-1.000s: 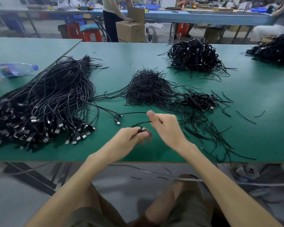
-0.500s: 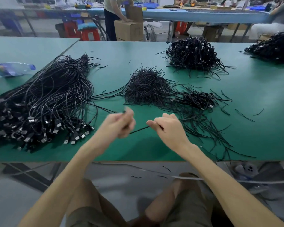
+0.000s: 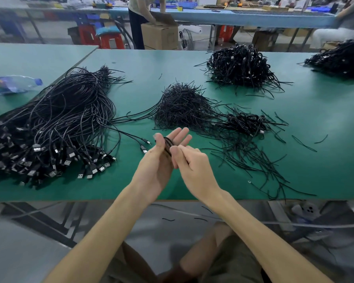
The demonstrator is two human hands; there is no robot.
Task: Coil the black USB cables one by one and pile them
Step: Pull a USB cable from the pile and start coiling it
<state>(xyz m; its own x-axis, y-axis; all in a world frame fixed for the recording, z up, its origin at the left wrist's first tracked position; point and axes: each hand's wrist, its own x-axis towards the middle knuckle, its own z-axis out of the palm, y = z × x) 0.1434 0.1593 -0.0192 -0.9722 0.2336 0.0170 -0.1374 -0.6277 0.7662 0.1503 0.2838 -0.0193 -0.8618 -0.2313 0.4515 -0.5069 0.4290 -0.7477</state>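
At frame centre the left hand [image 3: 159,166] pins a partly wound black cable [image 3: 167,142] under its thumb, its other fingers straight, while the right hand [image 3: 194,170] pinches the cable's loose run. At upper right lie coiled piles [image 3: 241,66]. The large uncoiled bundle [image 3: 59,123] at left of the table [image 3: 315,160] suggests most work remains.

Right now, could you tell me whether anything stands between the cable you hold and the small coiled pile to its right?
Nothing visible blocks it. The left hand and right hand hold the cable above the table; only loose black strands lie flat there between it and the small pile.
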